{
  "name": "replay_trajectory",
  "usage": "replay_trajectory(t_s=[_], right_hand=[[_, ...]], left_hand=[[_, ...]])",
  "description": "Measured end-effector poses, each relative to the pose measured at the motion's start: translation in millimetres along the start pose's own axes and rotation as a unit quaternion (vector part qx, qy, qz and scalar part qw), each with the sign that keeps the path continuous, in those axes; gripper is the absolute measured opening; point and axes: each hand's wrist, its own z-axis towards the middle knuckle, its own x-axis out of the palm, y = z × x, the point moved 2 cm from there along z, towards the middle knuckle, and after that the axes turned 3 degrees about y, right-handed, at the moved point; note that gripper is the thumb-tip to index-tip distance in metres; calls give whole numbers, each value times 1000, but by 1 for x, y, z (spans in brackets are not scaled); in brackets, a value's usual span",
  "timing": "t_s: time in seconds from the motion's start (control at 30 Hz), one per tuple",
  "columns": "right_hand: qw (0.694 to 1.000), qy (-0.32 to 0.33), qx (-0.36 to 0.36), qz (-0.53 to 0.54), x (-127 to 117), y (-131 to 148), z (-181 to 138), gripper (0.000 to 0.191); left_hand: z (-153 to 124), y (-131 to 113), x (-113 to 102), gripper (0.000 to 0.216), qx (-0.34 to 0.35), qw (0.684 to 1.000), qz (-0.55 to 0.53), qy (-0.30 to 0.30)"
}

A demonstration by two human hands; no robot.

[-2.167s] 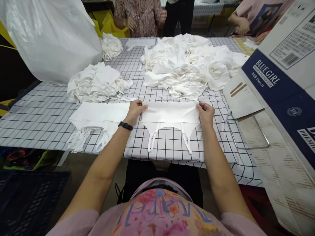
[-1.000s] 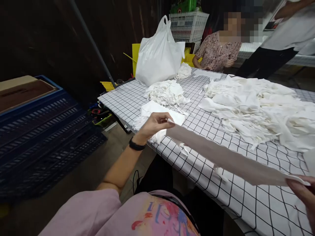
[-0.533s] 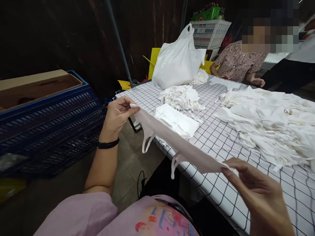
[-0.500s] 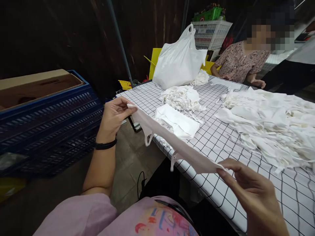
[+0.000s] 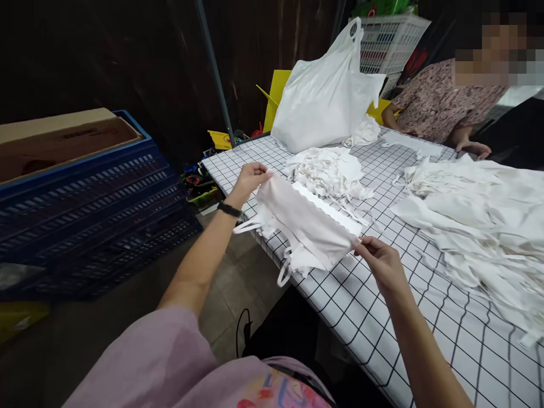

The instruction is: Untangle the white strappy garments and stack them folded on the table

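White fabric garment piece with dangling straps (image 5: 304, 224), head view: it is held stretched between both hands just above a flat stack of similar white pieces (image 5: 335, 211) at the near left edge of the bench (image 5: 408, 340), which is covered with a white cloth ruled in black squares. Left hand (image 5: 250, 178): fingers (image 5: 260, 171) closed in a pinch on the far left corner of the garment; a black band sits on the wrist. Right hand (image 5: 380, 266): fingers (image 5: 361, 245) closed in a pinch on the near right corner, the palm turned down over the bench. Straps hang from the lower edge of the garment past the bench edge.

Containers. Large white plastic carrier bag (image 5: 327, 99): stands upright at the far left corner of the bench, full and bulging; its contents cannot be made out. Dark blue plastic slotted crates (image 5: 85, 209): stacked on the floor to the left of the bench, with a brown cardboard box (image 5: 59, 141) resting in the top crate. White plastic lattice basket (image 5: 391, 42): stands behind the bag.

Loose material. One crumpled heap of white fabric (image 5: 329, 170) lies just beyond the flat stack; a larger spread pile of white fabric (image 5: 476, 215) lies to the right. A second person in a patterned blouse (image 5: 437, 102) is at the far side of the bench, one hand resting on it.
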Motion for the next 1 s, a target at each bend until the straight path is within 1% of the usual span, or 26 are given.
replay_trajectory(t_s=[0.07,0.17,0.23,0.33,0.43,0.53,0.63,0.8,0.9,1.0], right_hand=[[999,-26,29,-10,-4,-14,13,41],[995,-62,71,-33,-12,-30,23,41],[991,-84,87,-55,-18,-36,27,41],[984,-111,95,-100,-24,-43,35,38],[975,-132,96,-148,-29,-47,44,36],[967,-143,82,-192,-30,-50,52,35],[964,-157,64,-206,-30,-51,59,32],[958,-177,49,-220,-30,-53,68,30],[955,-188,52,-222,-30,-54,71,29],[954,-186,62,-225,-30,-54,73,27]], left_hand=[[20,21,25,20,-25,998,52,15],[43,44,57,14,-32,994,100,29],[55,54,72,11,-34,990,130,36],[68,65,86,10,-38,983,175,51],[76,75,92,9,-42,974,212,61],[81,86,95,8,-44,967,242,65],[85,93,95,9,-43,961,266,63],[90,94,99,10,-36,955,289,58],[93,94,102,11,-35,953,295,60],[94,94,105,13,-38,952,298,64]])
